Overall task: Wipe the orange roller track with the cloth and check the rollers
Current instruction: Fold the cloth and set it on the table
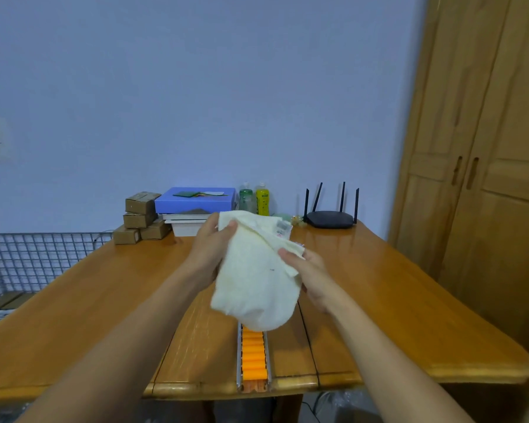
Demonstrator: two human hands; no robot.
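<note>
The orange roller track [253,357] lies along the middle of the wooden table [74,315], its near end at the front edge. A cream cloth [255,279] hangs above the track and hides its far part. My left hand [209,248] grips the cloth's upper left edge. My right hand [310,274] pinches the cloth's right edge. Both hands hold it up off the table. A small label shows at the cloth's top right corner.
At the back of the table stand small cardboard boxes [139,216], a blue box on stacked books [196,199], two bottles [255,199] and a black router [330,218]. A wire basket [28,261] sits left of the table. A wooden wardrobe [477,178] stands on the right.
</note>
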